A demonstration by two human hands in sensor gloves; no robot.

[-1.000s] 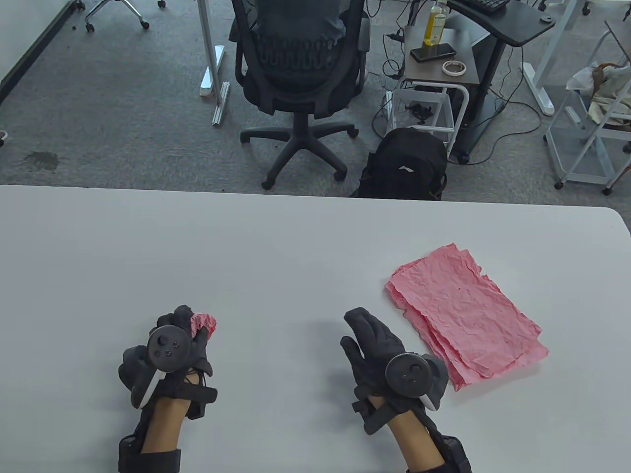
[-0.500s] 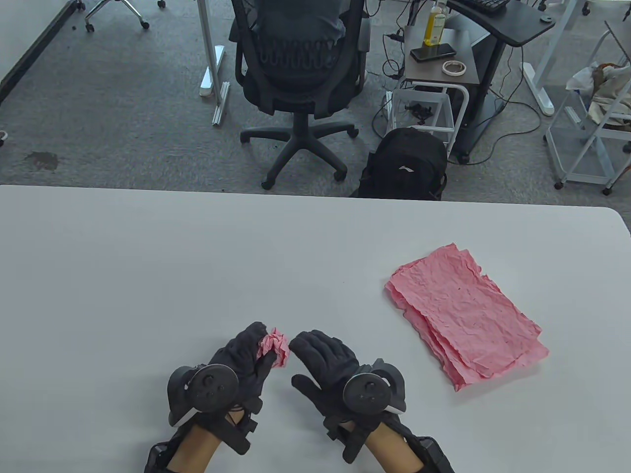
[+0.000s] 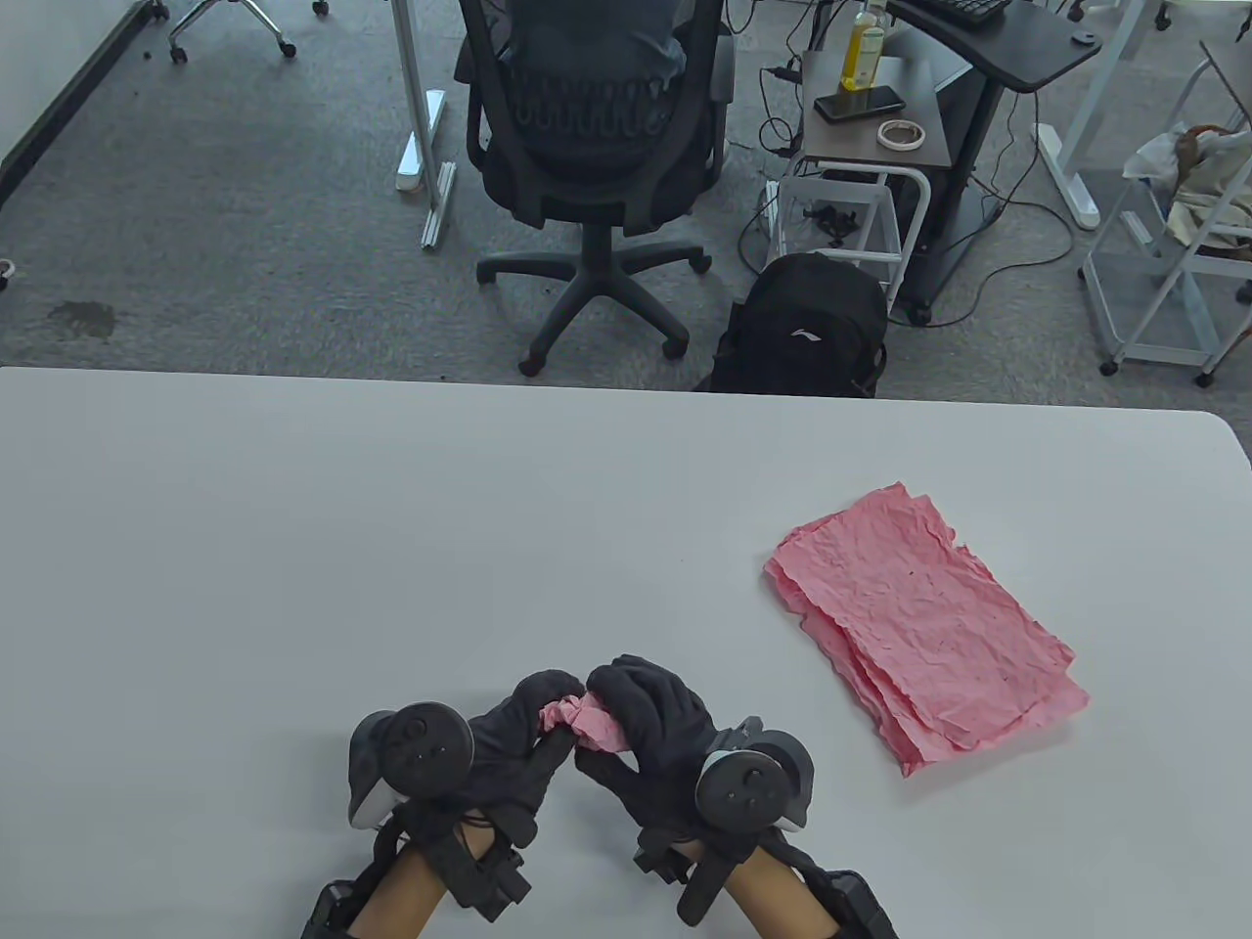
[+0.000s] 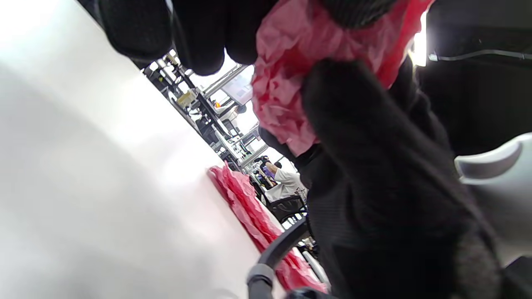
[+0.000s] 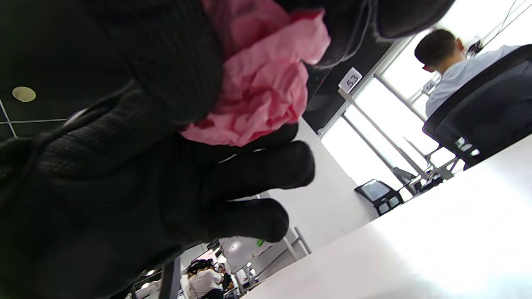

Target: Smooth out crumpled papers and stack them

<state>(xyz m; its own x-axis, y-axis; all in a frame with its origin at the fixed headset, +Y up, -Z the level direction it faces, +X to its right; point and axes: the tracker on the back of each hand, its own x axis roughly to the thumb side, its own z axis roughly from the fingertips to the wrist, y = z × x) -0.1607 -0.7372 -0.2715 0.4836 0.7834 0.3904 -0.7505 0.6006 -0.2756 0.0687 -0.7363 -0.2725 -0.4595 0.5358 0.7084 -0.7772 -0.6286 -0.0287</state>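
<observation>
Both hands have closed in: left hand (image 3: 509, 734) and right hand (image 3: 650, 724) together pinch the crumpled paper (image 3: 572, 719) above the counter (image 3: 293, 548); the flattened stack (image 3: 919, 626) lies rightward, nearer the right hand.

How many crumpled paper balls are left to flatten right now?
1. The pink paper ball is held between the left hand and right hand, near the table's front edge. No others are visible; the flattened stack lies to the right.
</observation>
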